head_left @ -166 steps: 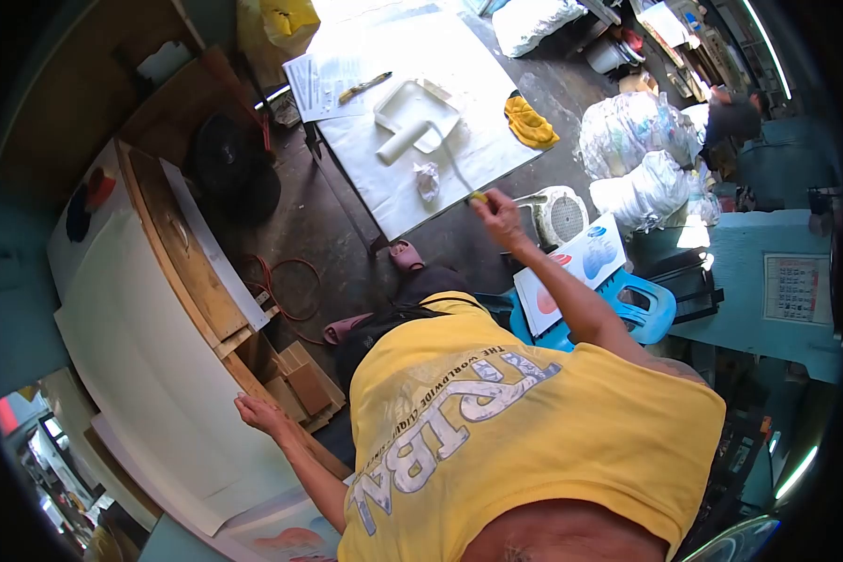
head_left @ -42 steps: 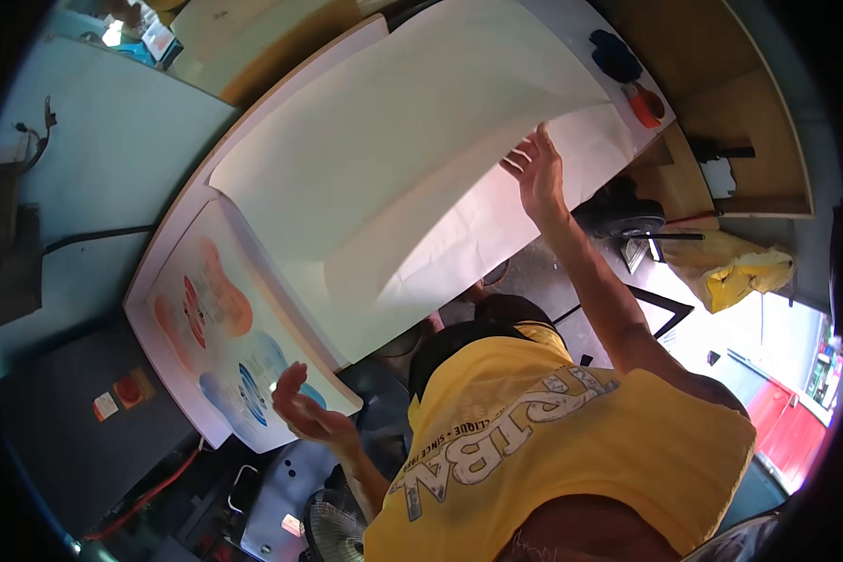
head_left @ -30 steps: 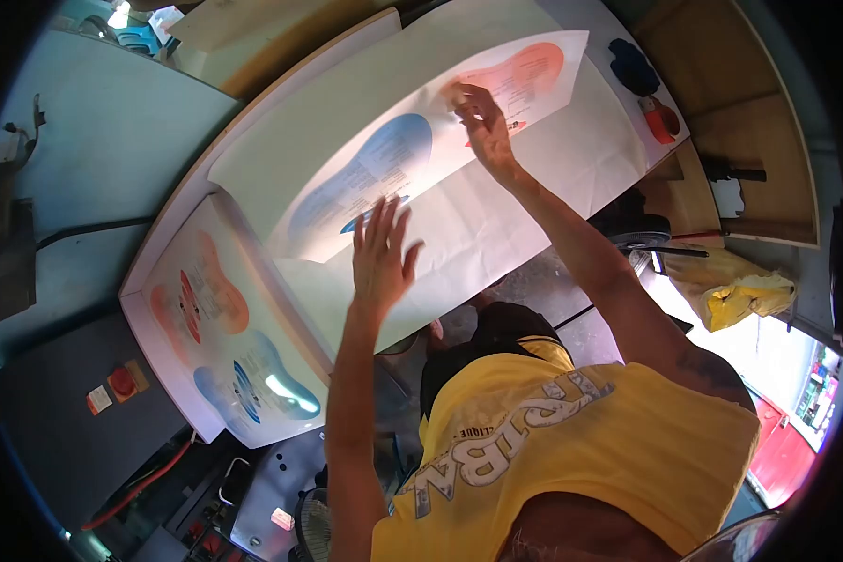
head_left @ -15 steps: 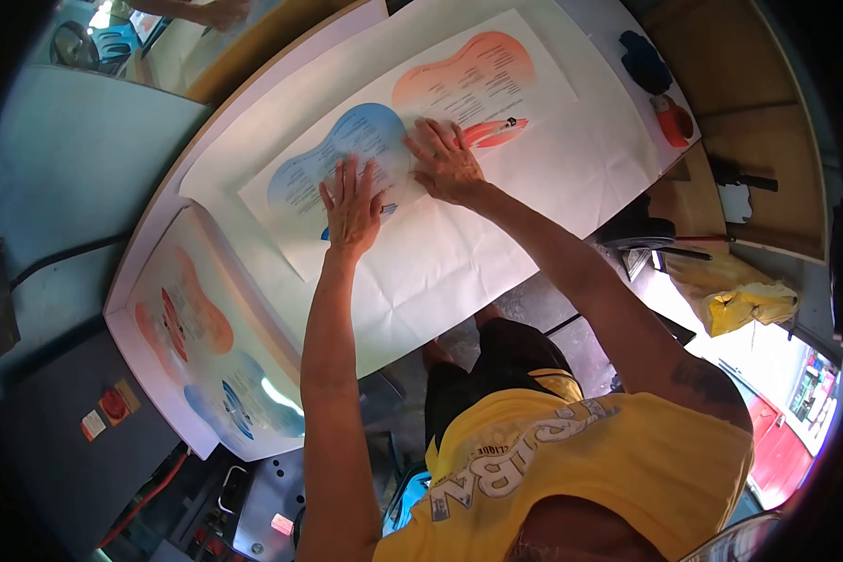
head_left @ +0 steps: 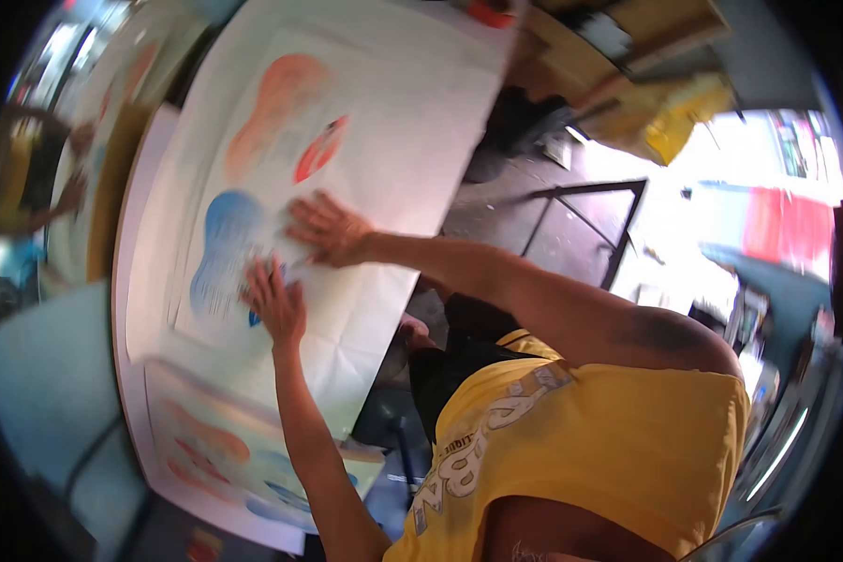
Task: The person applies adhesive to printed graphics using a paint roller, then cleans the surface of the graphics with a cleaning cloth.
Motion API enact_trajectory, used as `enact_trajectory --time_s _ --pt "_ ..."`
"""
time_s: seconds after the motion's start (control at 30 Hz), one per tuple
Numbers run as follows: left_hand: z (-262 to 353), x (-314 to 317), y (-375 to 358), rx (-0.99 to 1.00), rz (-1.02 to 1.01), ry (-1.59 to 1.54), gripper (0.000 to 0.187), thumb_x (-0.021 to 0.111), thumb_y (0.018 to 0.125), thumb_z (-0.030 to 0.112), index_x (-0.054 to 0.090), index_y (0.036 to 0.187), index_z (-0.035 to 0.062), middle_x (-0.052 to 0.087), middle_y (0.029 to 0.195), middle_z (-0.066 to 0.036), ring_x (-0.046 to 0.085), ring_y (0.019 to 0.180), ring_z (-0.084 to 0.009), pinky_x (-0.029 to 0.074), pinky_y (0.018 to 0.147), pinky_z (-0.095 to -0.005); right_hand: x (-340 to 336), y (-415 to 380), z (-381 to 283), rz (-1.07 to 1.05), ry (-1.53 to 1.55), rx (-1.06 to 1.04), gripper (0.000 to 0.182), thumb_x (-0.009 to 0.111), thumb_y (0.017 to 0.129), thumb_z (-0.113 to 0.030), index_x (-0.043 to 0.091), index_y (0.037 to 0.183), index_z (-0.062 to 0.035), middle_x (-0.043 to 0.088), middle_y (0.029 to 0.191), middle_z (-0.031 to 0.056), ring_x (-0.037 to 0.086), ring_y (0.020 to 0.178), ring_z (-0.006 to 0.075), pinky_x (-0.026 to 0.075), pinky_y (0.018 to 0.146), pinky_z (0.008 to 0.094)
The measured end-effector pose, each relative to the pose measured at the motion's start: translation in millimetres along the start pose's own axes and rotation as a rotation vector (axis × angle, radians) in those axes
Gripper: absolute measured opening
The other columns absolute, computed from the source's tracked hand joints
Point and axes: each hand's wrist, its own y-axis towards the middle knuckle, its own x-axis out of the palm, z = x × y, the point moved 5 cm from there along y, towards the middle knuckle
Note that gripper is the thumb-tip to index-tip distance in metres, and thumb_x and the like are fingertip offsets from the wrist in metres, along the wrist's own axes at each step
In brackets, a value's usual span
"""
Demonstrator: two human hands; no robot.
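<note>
A large white printed sheet [head_left: 189, 281] lies on a white-covered table [head_left: 384, 140]. It carries an orange rounded shape, a blue rounded shape and a red squid-like picture [head_left: 321, 150]. My left hand [head_left: 276, 302] rests palm down at the edge of the blue shape, fingers spread, partly covering a small blue picture. Farther up, my right hand [head_left: 332, 231] lies with fingers apart between the blue shape and the red picture, slightly blurred. Neither hand grips anything.
A second print [head_left: 206, 450] with similar shapes lies at the table's lower left. A raised rim [head_left: 126, 253] runs along the table's left side. Arms [head_left: 51, 187] appear at far left, possibly reflected. A black metal frame [head_left: 618, 234] stands right of the table.
The view has turned, so the table now stands more upright in the picture and more floor and doorway show at right. Both hands remain on the sheet; my right hand looks shifted slightly toward me.
</note>
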Motion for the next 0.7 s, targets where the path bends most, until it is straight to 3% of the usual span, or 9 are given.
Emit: enact_trajectory --time_s 0.1,0.2,0.23,0.33,0.4,0.43,0.47,0.53,0.7 --pt "-18 20 -2 -0.003 0.064 -0.108 0.068 0.051 0.102 0.042 0.032 0.16 0.0129 0.024 0.167 -0.019 0.016 0.156 -0.039 0.007 0.12 -0.066 -5 -42 -7 0.118 0.063 0.032 0.074 0.071 0.088 -0.049 0.047 0.149 -0.0153 0.035 0.159 0.0196 0.029 0.15 0.0372 0.022 0.122 0.0612" --pt "-66 -11 8 -0.183 0.222 -0.162 0.07 0.056 0.1 0.037 0.031 0.158 0.0072 0.029 0.163 -0.023 0.025 0.151 -0.0425 0.02 0.12 -0.0609 -20 -71 -10 0.186 0.12 0.127 0.072 0.075 0.083 -0.048 0.054 0.142 -0.0147 0.042 0.151 0.0197 0.036 0.145 0.0358 0.027 0.119 0.0594" --pt "-88 -28 7 -0.306 0.304 -0.111 0.072 0.059 0.099 0.036 0.032 0.158 0.0043 0.032 0.161 -0.025 0.031 0.148 -0.044 0.028 0.119 -0.0569 -34 -73 5 0.2 0.101 0.176 0.075 0.076 0.082 -0.048 0.051 0.144 -0.0135 0.045 0.148 0.0187 0.039 0.142 0.036 0.031 0.116 0.0583" --pt "-162 -46 -21 -0.975 0.395 -0.081 0.081 0.062 0.097 0.047 0.03 0.158 0.0042 0.033 0.159 -0.028 0.035 0.146 -0.0444 0.033 0.116 -0.0582 -56 -55 110 0.321 0.103 0.486 0.083 0.075 0.084 -0.044 0.042 0.15 -0.0086 0.048 0.144 0.0238 0.044 0.135 0.041 0.04 0.11 0.0524" --pt "-162 -56 -48 -1.362 0.364 -0.328 0.085 0.064 0.094 0.051 0.031 0.155 0.0019 0.037 0.153 -0.032 0.043 0.139 -0.046 0.043 0.109 -0.0563 -97 -39 176 0.426 0.171 0.764 0.086 0.078 0.083 -0.043 0.04 0.151 -0.0073 0.049 0.143 0.0251 0.046 0.132 0.0443 0.045 0.107 0.052" --pt "-156 -55 -59 -1.386 0.423 -0.436 0.082 0.067 0.094 0.044 0.031 0.153 -0.0002 0.043 0.146 -0.035 0.051 0.131 -0.0466 0.052 0.101 -0.0554 -119 -30 199 0.457 0.155 0.854 0.084 0.078 0.083 -0.041 0.04 0.15 -0.0063 0.049 0.142 0.0261 0.047 0.131 0.0446 0.046 0.106 0.0521" --pt "-156 -39 -65 -1.283 0.599 -0.855 0.083 0.069 0.094 0.038 0.028 0.154 -0.0015 0.045 0.143 -0.035 0.056 0.124 -0.0452 0.054 0.098 -0.0533 -136 -19 218 0.431 0.227 0.896 0.082 0.078 0.083 -0.04 0.041 0.148 -0.0055 0.05 0.141 0.0261 0.047 0.131 0.0443 0.047 0.106 0.052" --pt "-158 -25 -80 -1.24 0.494 -0.904 0.083 0.069 0.095 0.03 0.022 0.153 -0.0053 0.045 0.143 -0.034 0.061 0.118 -0.045 0.057 0.095 -0.0521 -140 1 248 0.365 0.32 0.939 0.08 0.077 0.084 -0.039 0.042 0.147 -0.0039 0.053 0.138 0.0269 0.05 0.129 0.045 0.046 0.107 0.0518" --pt "-131 -37 -81 -1.372 0.537 -0.87 0.073 0.067 0.097 0.031 0.032 0.147 -0.0083 0.053 0.135 -0.03 0.063 0.116 -0.04 0.058 0.091 -0.0515 -133 47 279 0.296 0.308 0.946 0.072 0.076 0.086 -0.033 0.046 0.143 -0.0017 0.059 0.133 0.0239 0.052 0.128 0.042 0.046 0.106 0.0522"
